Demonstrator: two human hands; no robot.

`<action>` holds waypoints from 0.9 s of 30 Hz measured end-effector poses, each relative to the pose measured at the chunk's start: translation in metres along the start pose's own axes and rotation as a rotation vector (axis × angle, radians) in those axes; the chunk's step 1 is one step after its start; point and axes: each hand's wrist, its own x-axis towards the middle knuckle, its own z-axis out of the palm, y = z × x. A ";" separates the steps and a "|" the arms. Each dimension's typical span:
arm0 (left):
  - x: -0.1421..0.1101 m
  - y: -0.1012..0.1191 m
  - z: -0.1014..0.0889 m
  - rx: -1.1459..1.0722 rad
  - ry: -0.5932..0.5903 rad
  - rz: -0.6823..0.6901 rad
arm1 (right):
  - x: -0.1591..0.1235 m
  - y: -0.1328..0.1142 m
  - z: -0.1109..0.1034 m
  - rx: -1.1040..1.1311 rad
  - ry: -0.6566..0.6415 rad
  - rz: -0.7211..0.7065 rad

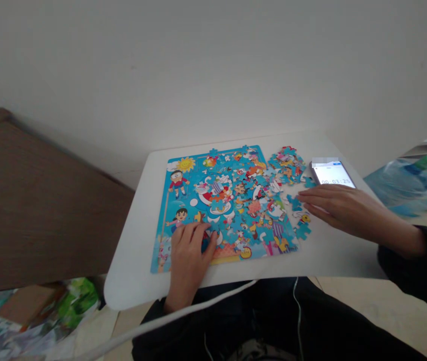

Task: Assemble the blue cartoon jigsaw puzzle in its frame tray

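A cartoon jigsaw puzzle on a blue backing board (178, 188) lies on a white table (134, 265), with many loose pieces heaped across its middle and right. My left hand (190, 258) rests on the board's lower left, its fingertips on the pieces. A dark blue shape shows under those fingers, but I cannot tell whether it is held. My right hand (343, 210) lies flat and empty at the right, just beyond the board. A few blue pieces (294, 203) sit by its fingertips. A loose pile of pieces (286, 165) lies further back, and a smartphone showing a timer (333, 174) is partly under my right hand.
A brown wood-grain surface (40, 200) stands left of the table, and a white wall rises behind it. A clear plastic water jug (412, 183) lies at the right. A white cable (198, 313) crosses my dark clothing, and a crumpled colourful bag (74, 301) lies on the floor at lower left.
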 end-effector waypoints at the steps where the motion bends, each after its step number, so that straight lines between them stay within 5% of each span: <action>1: 0.000 0.000 0.000 0.000 -0.001 -0.003 | 0.006 -0.003 -0.002 0.010 0.002 -0.025; 12: -0.001 0.003 -0.002 -0.074 -0.093 0.130 | 0.077 -0.017 0.023 0.083 -0.094 -0.312; 19: -0.001 0.006 -0.004 -0.091 -0.143 0.137 | 0.082 -0.016 0.014 0.174 -0.152 -0.268; 27: -0.001 0.007 -0.004 -0.108 -0.188 0.136 | 0.101 -0.016 0.018 0.226 -0.274 -0.036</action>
